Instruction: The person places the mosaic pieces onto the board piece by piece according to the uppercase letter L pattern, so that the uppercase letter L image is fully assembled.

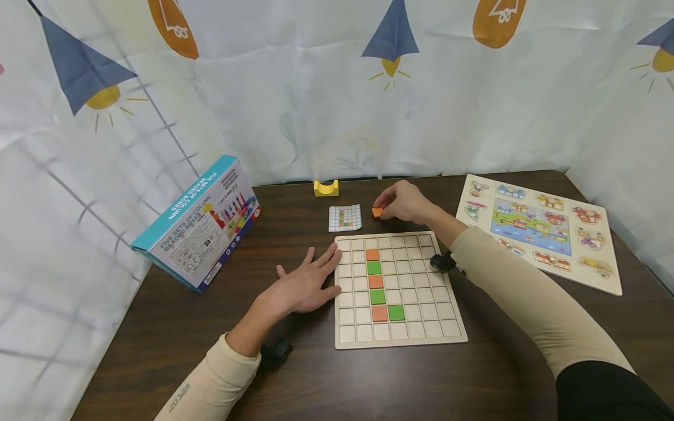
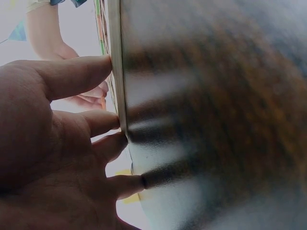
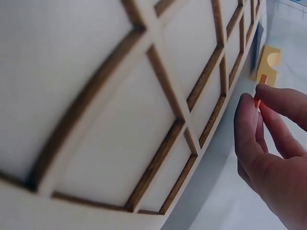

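Note:
My right hand (image 1: 404, 202) pinches a small orange tile (image 1: 377, 212) between thumb and fingers, behind the far edge of a wooden grid board (image 1: 421, 298). The same orange tile (image 3: 262, 86) shows edge-on in the right wrist view. With fingers spread, my left hand (image 1: 305, 286) touches the board's left edge; in the left wrist view its fingertips meet the side of the board (image 2: 116, 62). Orange and green tiles alternate down one column of the board, with a green tile (image 1: 396, 313) beside the lowest orange one. A small printed grid card (image 1: 344, 218) lies beyond the board.
A yellow notched block (image 1: 326, 188) sits at the table's back edge. On the left stands a tilted blue-and-white box (image 1: 200, 228). A wooden picture puzzle board (image 1: 542, 228) lies at the right, close to my right forearm. A patterned curtain (image 1: 337, 105) hangs behind the table.

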Motion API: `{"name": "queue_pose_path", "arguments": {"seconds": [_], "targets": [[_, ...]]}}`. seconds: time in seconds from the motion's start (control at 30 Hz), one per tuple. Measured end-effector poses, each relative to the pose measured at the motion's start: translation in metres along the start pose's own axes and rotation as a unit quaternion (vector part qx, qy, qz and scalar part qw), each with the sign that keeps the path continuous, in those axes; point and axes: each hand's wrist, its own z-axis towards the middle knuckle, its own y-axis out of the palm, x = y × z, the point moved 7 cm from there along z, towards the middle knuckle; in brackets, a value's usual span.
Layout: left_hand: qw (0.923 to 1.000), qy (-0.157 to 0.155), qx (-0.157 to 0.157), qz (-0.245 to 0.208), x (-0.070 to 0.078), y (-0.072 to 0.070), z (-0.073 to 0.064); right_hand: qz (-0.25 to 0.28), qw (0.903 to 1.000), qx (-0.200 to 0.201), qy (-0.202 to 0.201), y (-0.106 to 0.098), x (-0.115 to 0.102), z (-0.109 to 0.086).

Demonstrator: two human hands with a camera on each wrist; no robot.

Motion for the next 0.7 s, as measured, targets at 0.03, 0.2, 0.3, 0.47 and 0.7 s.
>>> {"name": "queue_pose_path", "arguments": {"seconds": [0.03, 0.2, 0.3, 0.47, 0.7], "targets": [[1.0000, 0.004, 0.002, 0.002, 0.003, -0.002, -0.003, 0.001, 1.0000, 0.000, 0.000, -0.001, 0.000, -0.001], [0.9999, 0.013, -0.001, 0.009, 0.017, -0.012, -0.018, 0.003, 1.0000, 0.000, -0.001, -0.003, 0.000, -0.006], [0.9999, 0.009, -0.005, 0.013, 0.021, -0.015, -0.021, 0.000, 1.0000, 0.000, -0.004, -0.004, 0.000, -0.007], [0.9998, 0.004, -0.006, 0.019, 0.019, -0.013, -0.019, -0.004, 0.9999, -0.003, -0.010, -0.004, 0.002, -0.012], [0.9997, 0.005, -0.001, 0.024, 0.020, -0.014, -0.019, -0.012, 0.9998, -0.003, -0.017, -0.004, 0.002, -0.020]]}}
